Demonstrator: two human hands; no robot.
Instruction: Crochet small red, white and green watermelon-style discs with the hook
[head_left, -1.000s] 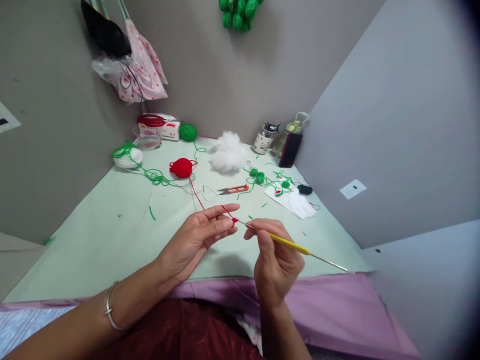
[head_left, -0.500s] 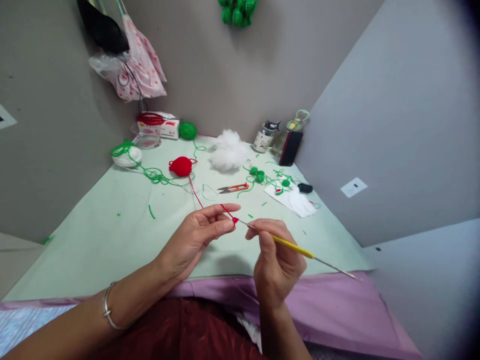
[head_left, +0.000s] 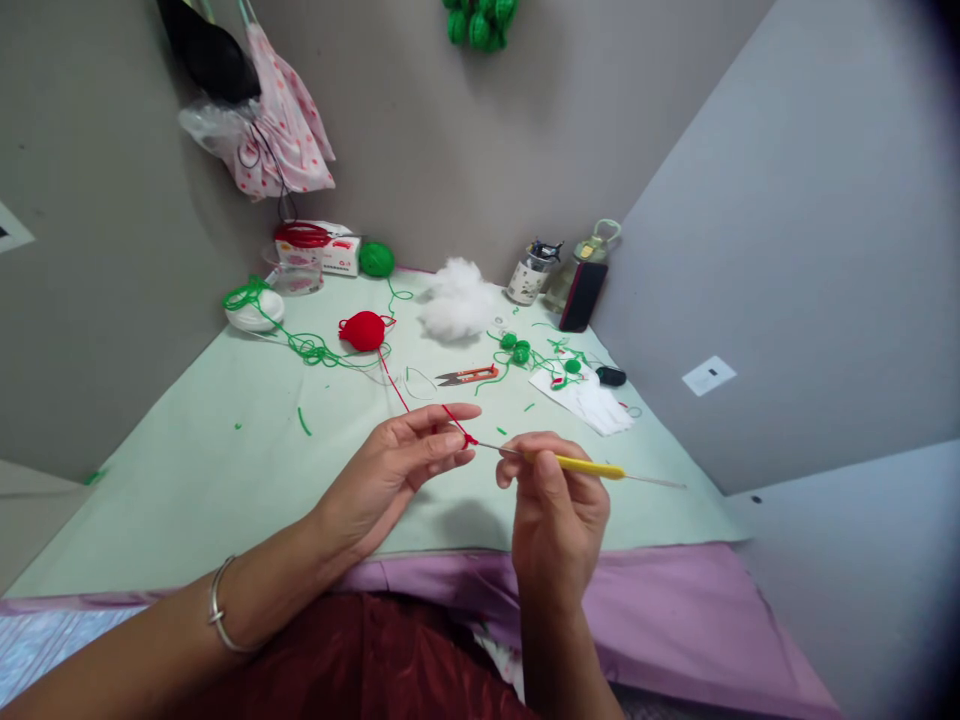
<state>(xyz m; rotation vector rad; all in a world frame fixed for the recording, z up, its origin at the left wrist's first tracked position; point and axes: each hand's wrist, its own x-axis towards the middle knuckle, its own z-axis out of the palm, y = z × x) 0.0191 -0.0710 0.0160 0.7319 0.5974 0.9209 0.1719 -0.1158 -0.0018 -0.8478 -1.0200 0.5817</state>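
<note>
Between the thumb and fingers of my left hand (head_left: 397, 470) is a tiny red crocheted piece (head_left: 469, 440), with red yarn running over the index finger. My right hand (head_left: 559, 500) grips a crochet hook by its yellow handle (head_left: 581, 465); the thin metal tip reaches the red piece, and the other metal end points right. From my left hand a red strand leads back to the red yarn ball (head_left: 364, 331). Orange-handled thread snips (head_left: 469, 375) lie just beyond my hands.
White stuffing (head_left: 456, 305) sits at the back middle. Green yarn (head_left: 311, 348) trails on the left, near a green ball (head_left: 376, 260). At the right are small green pieces (head_left: 519, 350), white paper (head_left: 585, 398), a pen holder (head_left: 527, 278) and a phone (head_left: 583, 297).
My right hand has turned the hook so that it lies flatter, its far end now higher and further left. The left thumb has shifted slightly up over the red piece.
</note>
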